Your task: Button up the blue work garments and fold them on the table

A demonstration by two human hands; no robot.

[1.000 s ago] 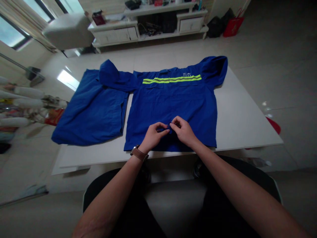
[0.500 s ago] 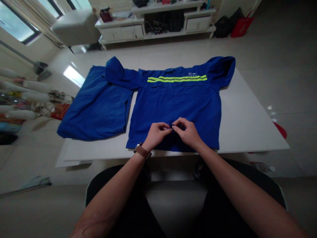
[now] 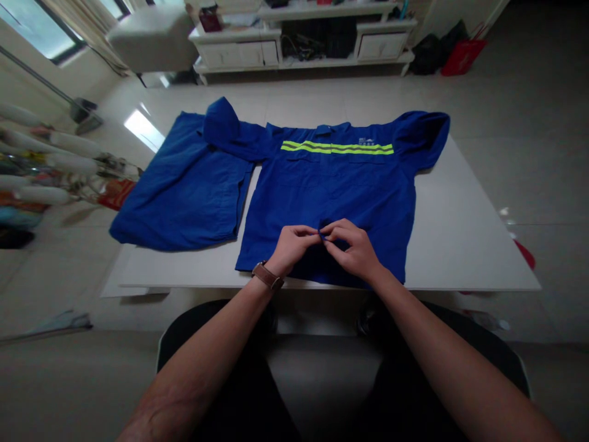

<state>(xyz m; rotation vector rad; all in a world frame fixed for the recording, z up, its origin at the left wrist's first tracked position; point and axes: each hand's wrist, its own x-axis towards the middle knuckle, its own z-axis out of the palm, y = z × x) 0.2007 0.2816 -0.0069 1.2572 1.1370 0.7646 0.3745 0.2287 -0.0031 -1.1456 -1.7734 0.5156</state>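
Note:
A blue work jacket [image 3: 340, 190] with a yellow-green reflective stripe across the chest lies front up, its collar at the far side and its sleeves bent outward. Near its lower hem, on the front opening, my left hand [image 3: 292, 245] pinches the cloth between thumb and fingers. Close beside it my right hand [image 3: 352, 248] pinches the same raised bit of the front edge. The fingertips of both hands meet there and hide whatever small part lies between them. A brown-strapped watch is on my left wrist.
Folded blue trousers [image 3: 184, 190] lie left of the jacket, partly under its sleeve. Both rest on a white table [image 3: 464, 239]. Beyond stand a white cabinet [image 3: 239, 55], a grey stool [image 3: 151, 43] and a red bag [image 3: 462, 56]. Bottles and clutter fill the floor at left.
The jacket's front edge is lifted a little higher between my fingertips, and my right hand has turned slightly. The whole view has shifted a little.

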